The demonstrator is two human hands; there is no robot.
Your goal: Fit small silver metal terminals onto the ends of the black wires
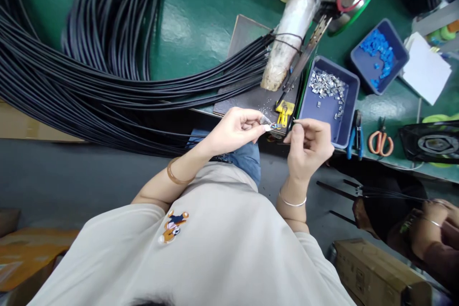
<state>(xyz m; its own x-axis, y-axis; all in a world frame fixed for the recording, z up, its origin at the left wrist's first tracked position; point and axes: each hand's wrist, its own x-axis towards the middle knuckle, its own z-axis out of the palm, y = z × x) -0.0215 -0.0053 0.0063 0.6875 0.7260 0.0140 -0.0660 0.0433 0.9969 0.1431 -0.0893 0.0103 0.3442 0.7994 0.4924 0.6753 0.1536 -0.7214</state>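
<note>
My left hand pinches a small silver-and-blue connector between thumb and fingertips, with grey tape round one fingertip. Just to its right, my right hand is closed in a pinch near the table edge; what lies in its fingers is too small to make out. A thin black strip runs down beside those fingers. Behind the connector sits a yellow wire stripper on a dark board. Small metal connector shells lie in a blue-grey bin beyond my right hand.
Bundled black cables sweep across the left of the green table. A plastic-wrapped post stands above the board. At right are a bin of blue pieces, blue-handled pliers, orange-handled scissors and another person's arm.
</note>
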